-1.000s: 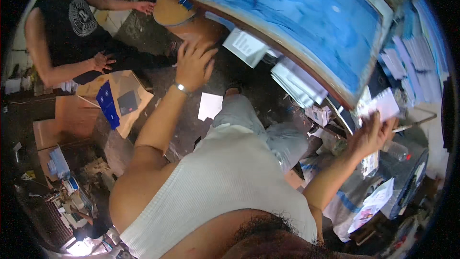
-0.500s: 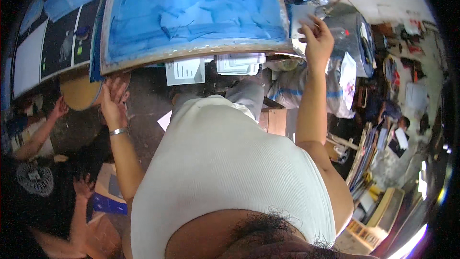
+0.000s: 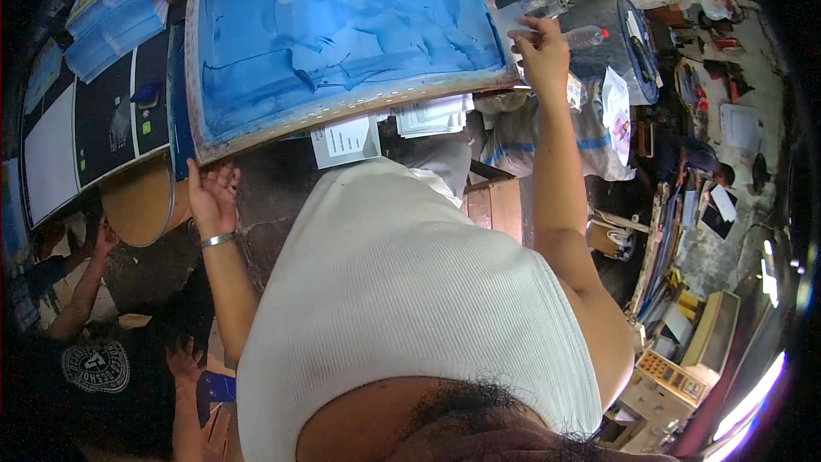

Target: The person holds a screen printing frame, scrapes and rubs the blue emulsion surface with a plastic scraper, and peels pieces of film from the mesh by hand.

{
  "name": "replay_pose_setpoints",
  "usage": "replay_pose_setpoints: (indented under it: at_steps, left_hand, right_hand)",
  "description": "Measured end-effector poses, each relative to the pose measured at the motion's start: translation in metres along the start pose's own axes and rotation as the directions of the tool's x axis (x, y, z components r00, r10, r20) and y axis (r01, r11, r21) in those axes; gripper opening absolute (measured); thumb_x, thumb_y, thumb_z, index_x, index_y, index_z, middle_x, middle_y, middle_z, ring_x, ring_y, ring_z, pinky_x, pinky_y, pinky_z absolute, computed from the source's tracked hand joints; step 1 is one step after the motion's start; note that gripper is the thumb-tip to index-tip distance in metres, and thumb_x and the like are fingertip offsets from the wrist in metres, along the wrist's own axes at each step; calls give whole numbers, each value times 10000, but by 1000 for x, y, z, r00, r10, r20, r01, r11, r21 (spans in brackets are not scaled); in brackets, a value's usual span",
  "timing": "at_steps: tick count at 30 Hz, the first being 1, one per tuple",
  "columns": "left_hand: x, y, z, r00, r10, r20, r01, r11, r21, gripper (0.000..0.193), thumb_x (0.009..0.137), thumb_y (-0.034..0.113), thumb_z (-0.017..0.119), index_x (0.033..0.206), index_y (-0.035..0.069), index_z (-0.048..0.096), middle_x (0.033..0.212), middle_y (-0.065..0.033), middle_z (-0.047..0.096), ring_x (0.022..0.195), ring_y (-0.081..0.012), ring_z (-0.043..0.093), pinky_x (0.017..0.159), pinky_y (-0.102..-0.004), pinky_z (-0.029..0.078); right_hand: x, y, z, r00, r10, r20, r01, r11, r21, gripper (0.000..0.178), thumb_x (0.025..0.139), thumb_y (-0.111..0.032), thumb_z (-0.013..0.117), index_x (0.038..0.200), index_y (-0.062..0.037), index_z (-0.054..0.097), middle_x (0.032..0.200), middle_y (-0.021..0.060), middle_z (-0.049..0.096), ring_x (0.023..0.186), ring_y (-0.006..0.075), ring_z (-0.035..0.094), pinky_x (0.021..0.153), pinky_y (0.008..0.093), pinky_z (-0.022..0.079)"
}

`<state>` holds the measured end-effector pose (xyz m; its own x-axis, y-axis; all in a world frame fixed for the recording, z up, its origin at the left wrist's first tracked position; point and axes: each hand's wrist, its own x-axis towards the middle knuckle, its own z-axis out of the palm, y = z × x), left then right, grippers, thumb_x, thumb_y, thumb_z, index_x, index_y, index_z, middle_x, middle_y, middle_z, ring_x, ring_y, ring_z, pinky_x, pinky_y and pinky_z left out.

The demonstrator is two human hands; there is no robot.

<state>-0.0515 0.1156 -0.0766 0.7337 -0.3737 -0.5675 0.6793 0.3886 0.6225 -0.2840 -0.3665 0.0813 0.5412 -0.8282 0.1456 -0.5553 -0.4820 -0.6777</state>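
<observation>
A large blue screen-printing frame (image 3: pixel 342 43) with pale, stained edges lies in front of me, its near edge tilted slightly up to the right. My left hand (image 3: pixel 214 201), with a metal band at the wrist, is palm up at the frame's near left corner. Its fingers are stretched and apart; the thumb reaches the corner, and whether it touches I cannot tell. Beside the right edge of the frame is my right hand (image 3: pixel 543 56), raised with loosely bent, parted fingers and nothing visible in them.
Stacked printed sheets (image 3: pixel 120 26) stand at the far left beside a black panelled board (image 3: pixel 107 107). Papers (image 3: pixel 432 115) lie under the frame's near edge. A clear bottle (image 3: pixel 586 37) lies right of my hand. A co-worker in a black shirt (image 3: pixel 103 368) is at lower left.
The view has shifted, and the frame now appears more tilted. My left hand sits slightly lower in the picture, thumb up at the corner. My right hand is closer to the frame's right edge.
</observation>
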Motion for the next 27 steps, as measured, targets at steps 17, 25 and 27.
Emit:
replay_pose_setpoints:
  at_steps: [17, 25, 27]
  left_hand:
    - [4, 5, -3, 995, -49, 87, 48, 999, 11, 395, 1007, 401, 541, 1247, 87, 552, 1141, -58, 618, 972, -203, 597, 867, -389, 504]
    - [4, 7, -6, 987, -31, 156, 26, 999, 33, 399, 1014, 396, 532, 1267, 88, 540, 1162, -61, 619, 967, -199, 609, 879, -387, 505]
    - [6, 6, -12, 987, -35, 159, 31, 999, 33, 400, 1015, 395, 527, 1270, 87, 540, 1171, -61, 618, 970, -199, 610, 880, -388, 505]
  right_hand:
    - [-1, -13, 26, 976, -207, -66, 151, 864, -480, 256, 845, -115, 623, 1089, -128, 698, 960, 128, 733, 920, 354, 689, 824, 441, 530]
    - [4, -10, 24, 984, -155, -85, 93, 863, -497, 278, 820, -110, 648, 1091, -128, 707, 997, 170, 716, 943, 383, 676, 832, 451, 526]
    - [4, -17, 26, 971, -232, -57, 162, 815, -556, 289, 832, -119, 632, 1110, -137, 706, 987, 188, 711, 941, 398, 672, 828, 463, 526]
